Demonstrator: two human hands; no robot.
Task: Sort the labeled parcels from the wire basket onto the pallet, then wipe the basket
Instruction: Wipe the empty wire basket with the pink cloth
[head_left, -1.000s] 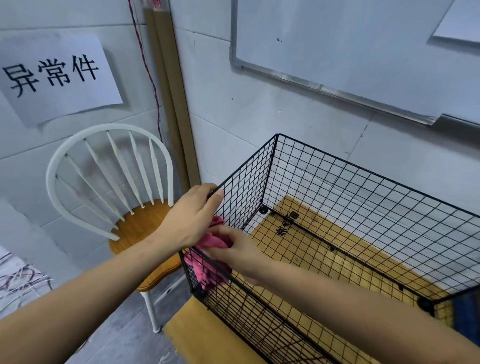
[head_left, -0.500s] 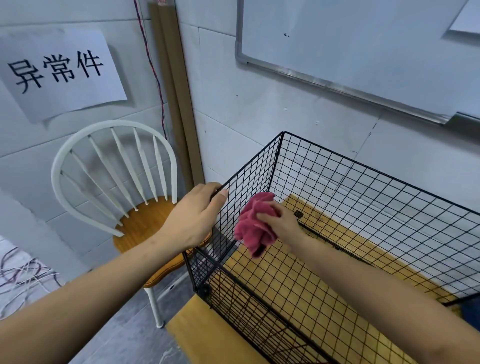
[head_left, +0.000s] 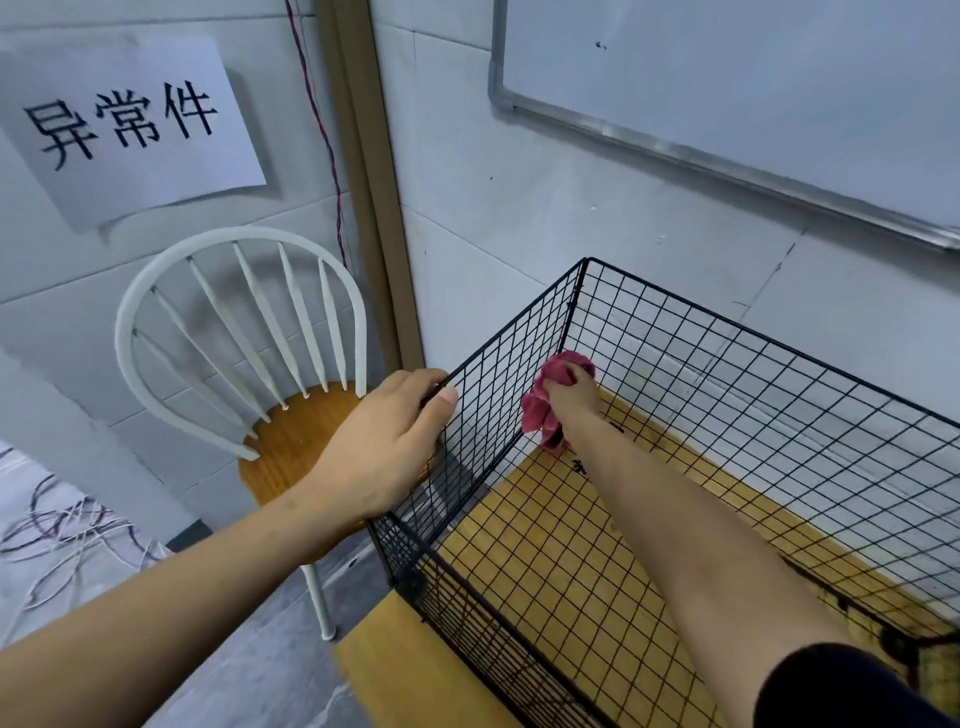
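Right grip (head_left: 571, 397) bunches pink cloth (head_left: 537, 415) inside wire basket (head_left: 727, 374); left grip (head_left: 384, 441) clasps its rim, chair (head_left: 283, 447) beside.

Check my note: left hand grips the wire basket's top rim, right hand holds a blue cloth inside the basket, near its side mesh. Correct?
One error: the cloth is pink, not blue. The head view shows the left hand gripping the wire basket at its top rim, while the right hand holds the bunched cloth inside the basket, near its side mesh.
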